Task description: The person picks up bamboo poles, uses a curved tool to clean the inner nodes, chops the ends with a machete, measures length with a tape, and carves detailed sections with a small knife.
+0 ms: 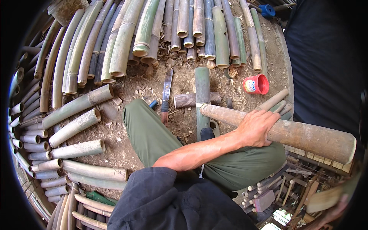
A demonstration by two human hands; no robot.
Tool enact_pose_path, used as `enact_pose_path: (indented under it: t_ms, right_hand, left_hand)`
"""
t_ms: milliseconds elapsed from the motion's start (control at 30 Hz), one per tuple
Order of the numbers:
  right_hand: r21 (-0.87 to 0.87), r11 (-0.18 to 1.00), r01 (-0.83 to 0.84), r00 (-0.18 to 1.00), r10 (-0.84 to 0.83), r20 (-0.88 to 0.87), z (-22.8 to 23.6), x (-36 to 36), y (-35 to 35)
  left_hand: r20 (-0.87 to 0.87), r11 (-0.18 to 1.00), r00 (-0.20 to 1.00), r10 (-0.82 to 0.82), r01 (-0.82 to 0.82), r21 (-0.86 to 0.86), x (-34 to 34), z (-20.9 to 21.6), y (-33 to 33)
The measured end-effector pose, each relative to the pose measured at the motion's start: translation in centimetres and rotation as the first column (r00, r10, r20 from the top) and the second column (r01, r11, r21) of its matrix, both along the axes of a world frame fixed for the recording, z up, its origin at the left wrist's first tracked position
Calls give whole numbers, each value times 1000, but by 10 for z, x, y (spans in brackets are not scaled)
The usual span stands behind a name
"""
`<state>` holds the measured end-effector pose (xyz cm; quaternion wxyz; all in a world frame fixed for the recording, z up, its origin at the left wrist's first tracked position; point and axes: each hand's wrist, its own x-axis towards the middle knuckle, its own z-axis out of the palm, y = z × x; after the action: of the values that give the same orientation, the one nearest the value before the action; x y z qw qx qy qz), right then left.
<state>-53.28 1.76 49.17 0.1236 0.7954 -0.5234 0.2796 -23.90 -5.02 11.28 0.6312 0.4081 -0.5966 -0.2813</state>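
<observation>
My left arm reaches across my lap, and my left hand (257, 126) is closed from above around a wooden mallet (312, 140). The mallet lies slantwise over my right knee, its narrow end pointing left and its thick end to the right. At the lower right edge, my right hand (335, 214) is partly in view and blurred, closed on a pale bamboo piece (326, 200). In front of my legs, a green bamboo length (202, 86) rests across a short dark log (185, 101). A machete (167, 90) with a wooden handle lies to its left.
Bamboo poles (128, 42) are stacked along the far side, and more bamboo tubes (78, 148) lie at the left. A red plastic tub (256, 84) lies tipped on the chip-strewn ground. Dark cloth (326, 57) hangs at the right above a cluttered wooden rack (285, 189).
</observation>
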Motion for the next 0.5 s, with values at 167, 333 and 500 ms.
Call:
enact_pose_path:
  t_ms: [167,333,500]
  right_hand:
    - [69,995,78,990,-69,-121,-1,-39,0]
    - [124,992,-1,960,-34,278,-16,-42,-6]
    - [-193,970,150,914,-211,-346,-30,-50,-1]
  left_hand:
    - [-25,999,1000,4,-4,-39,-1,-4,-4]
    - [9,998,998,-55,55,5,-5,-1,-3]
    - [2,1000,1000,-24,24,-1,0,-3,-3]
